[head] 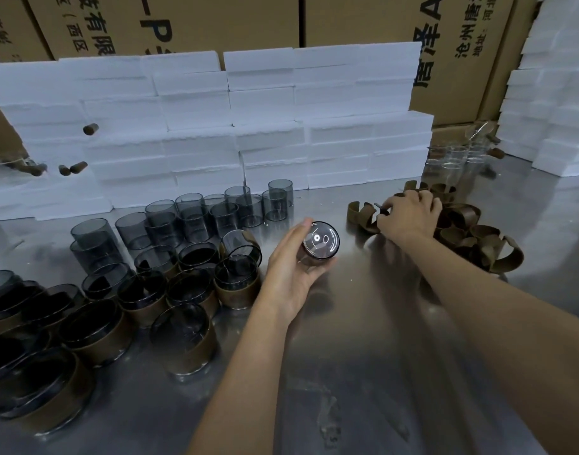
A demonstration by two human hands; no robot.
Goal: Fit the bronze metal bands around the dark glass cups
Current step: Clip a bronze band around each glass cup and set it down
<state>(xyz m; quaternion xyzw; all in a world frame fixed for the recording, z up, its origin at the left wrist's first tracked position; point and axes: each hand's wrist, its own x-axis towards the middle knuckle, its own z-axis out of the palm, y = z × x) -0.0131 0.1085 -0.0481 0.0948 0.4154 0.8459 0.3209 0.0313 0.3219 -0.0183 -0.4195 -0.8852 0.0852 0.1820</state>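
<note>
Bronze bands already wrap a good share of the stock: the banded cups [189, 343] crowd the near left corner of the steel tabletop [363, 372], some stacked with a second glass on top. Behind them, toward the far edge, a cluster of bare dark cups [215, 211] waits, so by my judgement the job is somewhere near the middle, with well over a dozen left.

One dark cup [320, 242] is in the left hand [291, 274], tipped on its side with its base toward the camera, fingers curled round its wall. It carries no band that I can see. The right hand [409, 213] reaches into the loose band pile [472, 238] at the right edge, fingers bent onto the pile; whether they have closed on a band I cannot tell.

Every cup looks empty. Some clear glasses [452, 156] stand at the far right corner, beside foam blocks [215, 126] stacked along the far edge.
</note>
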